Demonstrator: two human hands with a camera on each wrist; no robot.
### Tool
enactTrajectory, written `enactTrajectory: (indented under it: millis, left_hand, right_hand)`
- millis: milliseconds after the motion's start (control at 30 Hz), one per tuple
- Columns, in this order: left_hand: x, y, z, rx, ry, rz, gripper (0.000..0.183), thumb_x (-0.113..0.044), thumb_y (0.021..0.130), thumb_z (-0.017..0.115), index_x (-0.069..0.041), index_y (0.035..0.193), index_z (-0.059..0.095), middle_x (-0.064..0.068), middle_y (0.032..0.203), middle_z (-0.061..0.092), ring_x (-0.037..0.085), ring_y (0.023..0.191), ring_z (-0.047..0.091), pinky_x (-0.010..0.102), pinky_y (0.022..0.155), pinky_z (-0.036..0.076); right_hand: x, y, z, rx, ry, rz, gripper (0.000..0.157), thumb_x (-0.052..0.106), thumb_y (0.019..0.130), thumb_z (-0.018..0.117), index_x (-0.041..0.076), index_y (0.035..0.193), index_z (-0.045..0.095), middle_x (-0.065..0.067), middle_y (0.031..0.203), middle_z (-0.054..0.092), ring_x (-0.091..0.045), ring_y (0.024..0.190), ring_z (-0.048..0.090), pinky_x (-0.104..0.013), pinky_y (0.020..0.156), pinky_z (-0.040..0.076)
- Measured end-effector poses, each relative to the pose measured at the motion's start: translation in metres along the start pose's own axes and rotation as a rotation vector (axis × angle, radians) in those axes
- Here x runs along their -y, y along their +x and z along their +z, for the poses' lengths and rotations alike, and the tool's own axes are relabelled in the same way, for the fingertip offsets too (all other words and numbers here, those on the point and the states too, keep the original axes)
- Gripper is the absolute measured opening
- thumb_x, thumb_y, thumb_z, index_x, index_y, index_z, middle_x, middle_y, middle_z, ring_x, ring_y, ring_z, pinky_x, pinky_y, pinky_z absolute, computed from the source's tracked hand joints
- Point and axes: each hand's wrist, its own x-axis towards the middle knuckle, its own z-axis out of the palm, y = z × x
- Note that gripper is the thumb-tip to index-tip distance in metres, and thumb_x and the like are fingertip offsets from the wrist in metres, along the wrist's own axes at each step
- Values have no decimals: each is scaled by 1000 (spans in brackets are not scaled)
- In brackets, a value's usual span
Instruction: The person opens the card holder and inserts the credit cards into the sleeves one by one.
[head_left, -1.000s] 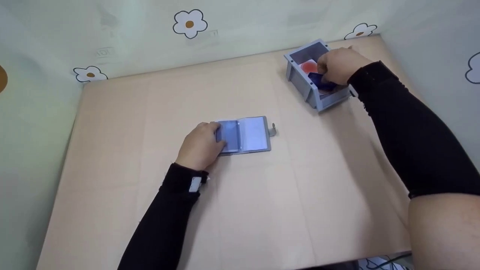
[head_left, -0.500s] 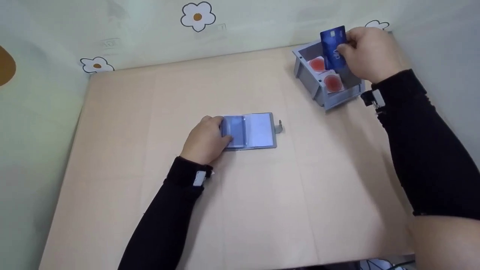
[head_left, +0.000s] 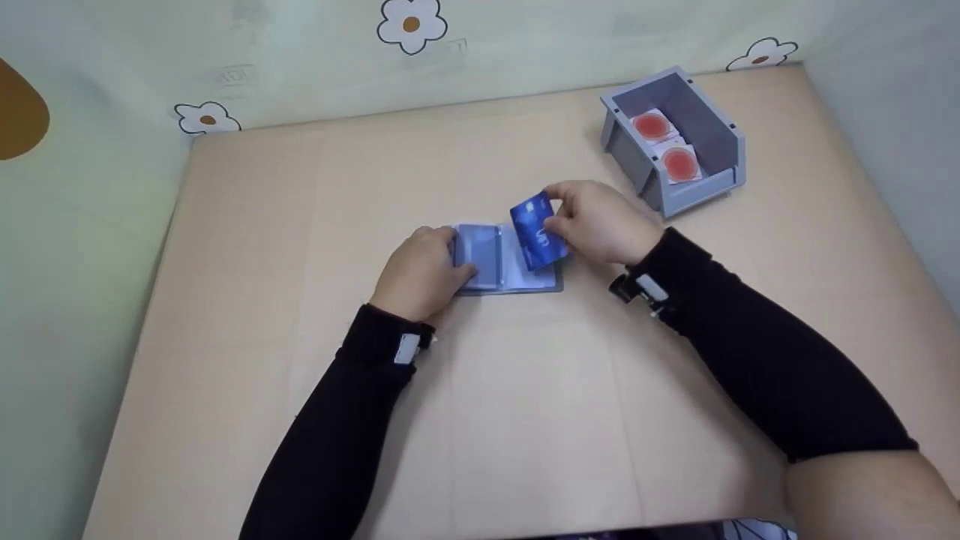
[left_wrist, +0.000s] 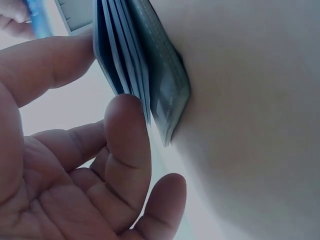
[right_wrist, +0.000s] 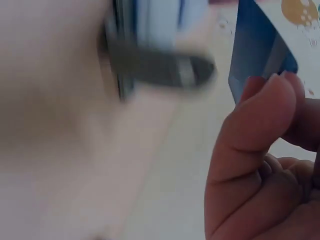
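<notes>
A small grey card holder [head_left: 556, 286] lies spread on the table with its clear plastic sleeves showing. My left hand [head_left: 421, 274] grips its left side, thumb on top of the sleeves. In the left wrist view, the stacked sleeves [left_wrist: 122, 55] fan slightly apart above the cover, beside the fingers. My right hand [head_left: 604, 223] pinches a blue card [head_left: 531, 225] marked VIP by its right edge, thumb in front. The card is tilted above the right page and hides part of it. In the right wrist view, the holder's strap [right_wrist: 155, 65] appears blurred.
A grey plastic bin [head_left: 697, 199] stands at the back right of the table, with white cards bearing red circles [head_left: 680, 163] inside. A wall with flower prints [head_left: 411, 24] borders the beige table [head_left: 525, 405] at the back.
The right hand has lifted the blue card out of the grey bin and carried it left and nearer, over the card holder. The left hand keeps its grip on the holder.
</notes>
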Motion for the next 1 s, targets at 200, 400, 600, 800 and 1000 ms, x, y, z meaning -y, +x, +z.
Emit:
enactTrajectory:
  millis: [200, 400, 600, 800, 1000]
  left_hand:
    - [-1, 1, 0, 4, -10, -20, 63, -32, 100, 71, 2, 150, 54, 21, 138, 64, 28, 126, 62, 45, 113, 49]
    - [-2, 1, -1, -3, -19, -25, 59, -32, 103, 67, 0, 150, 54, 22, 140, 63, 31, 132, 61, 46, 115, 48]
    - [-1, 1, -1, -22, -47, -12, 51, -27, 106, 62, -1, 149, 57, 21, 140, 65, 30, 132, 62, 46, 113, 50]
    - [0, 1, -3, -34, -57, -4, 46, -22, 106, 59, -2, 147, 59, 19, 137, 67, 30, 130, 64, 46, 113, 50]
    - [0, 1, -4, -35, -59, -11, 45, -21, 106, 58, -3, 148, 58, 18, 139, 67, 31, 133, 63, 47, 114, 49]
  right_hand:
    - [2, 8, 26, 44, -36, 5, 52, 15, 105, 62, -3, 152, 50, 0, 73, 59, -11, 61, 55, -26, 58, 44]
    - [1, 10, 34, 65, -33, 20, 57, 17, 105, 62, -4, 155, 46, 1, 69, 57, -10, 57, 54, -27, 61, 45]
    - [-2, 11, 33, 53, 8, 13, 55, 15, 105, 61, -5, 155, 46, 2, 69, 59, -7, 53, 53, -23, 54, 43]
    - [-4, 12, 33, 51, 32, 15, 55, 14, 105, 61, -6, 154, 46, 2, 69, 62, -6, 52, 56, -22, 55, 44]
    - [-2, 14, 38, 44, 8, 19, 56, 17, 105, 61, -6, 154, 47, 2, 70, 56, -10, 61, 56, -27, 69, 48]
